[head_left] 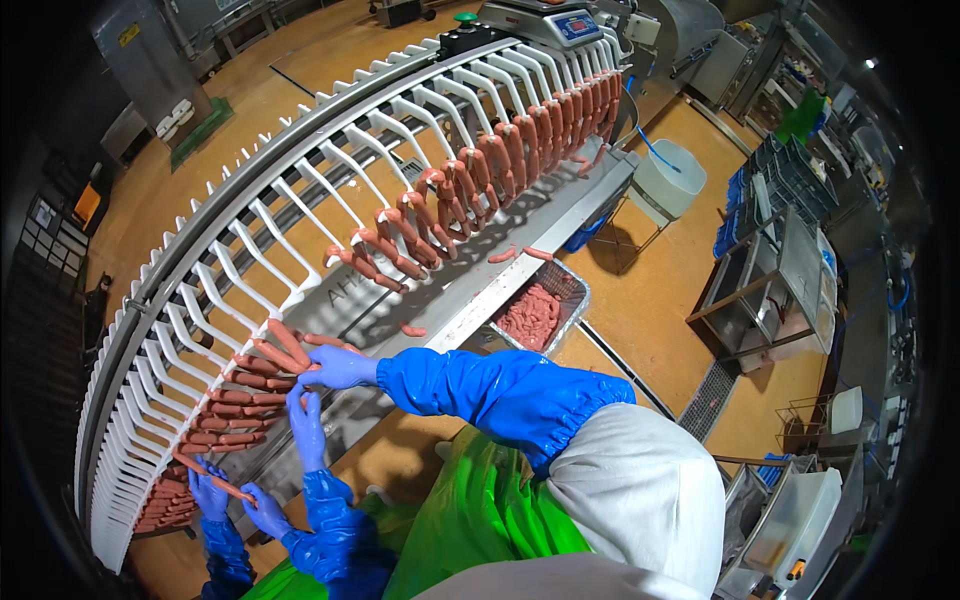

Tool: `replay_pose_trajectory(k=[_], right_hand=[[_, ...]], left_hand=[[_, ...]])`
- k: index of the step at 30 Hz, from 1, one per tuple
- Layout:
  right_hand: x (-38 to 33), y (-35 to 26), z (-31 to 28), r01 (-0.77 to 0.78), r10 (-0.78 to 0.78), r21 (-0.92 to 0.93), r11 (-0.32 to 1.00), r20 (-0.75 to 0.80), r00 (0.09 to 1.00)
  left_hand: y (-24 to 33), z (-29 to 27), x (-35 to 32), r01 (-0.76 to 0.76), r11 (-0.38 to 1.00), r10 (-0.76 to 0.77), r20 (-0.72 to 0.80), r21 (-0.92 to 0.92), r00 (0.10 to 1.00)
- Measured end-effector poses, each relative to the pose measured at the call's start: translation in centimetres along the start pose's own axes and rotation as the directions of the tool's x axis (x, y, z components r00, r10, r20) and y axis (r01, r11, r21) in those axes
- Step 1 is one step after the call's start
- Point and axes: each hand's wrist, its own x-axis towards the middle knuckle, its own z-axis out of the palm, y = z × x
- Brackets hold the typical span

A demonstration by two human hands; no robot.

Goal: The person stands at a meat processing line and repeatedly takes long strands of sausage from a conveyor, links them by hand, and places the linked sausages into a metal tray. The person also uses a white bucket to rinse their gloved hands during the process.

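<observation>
A slim pink sausage link (236,491) slants beside the white rack, a hand at each end.
The right hand, in a violet glove (266,514), pinches its lower end between thumb and fingers; the left hand, gloved alike (209,494), is at the upper part, close to the white hooked bars (225,275), though its fingers are too small and partly hidden to tell whether they grip. Just above, a co-worker in a white cloth hood (640,490) and a shiny blue sleeve (500,390) reaches to linked pink sausages by the bars. More sausage strings (500,165) hang farther along, over a long pale metal trough (385,325), near a grey crate (577,308) of pink meat (530,318).
</observation>
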Motion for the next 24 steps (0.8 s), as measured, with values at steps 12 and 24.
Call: replay_pose_trajectory(k=[12,24], right_hand=[[0.1,-0.6,-0.9,0.049,-0.080,0.453,0.890,0.049,0.996],[1.2,1.9,0.4,-0.022,0.126,0.930,0.368,-0.026,0.992]], left_hand=[[2.3,0.3,2.9,-0.042,0.979,0.032,0.054,0.198,0.998],[2.9,1.9,5.7,-0.024,0.993,0.035,0.097,-0.114,0.995]])
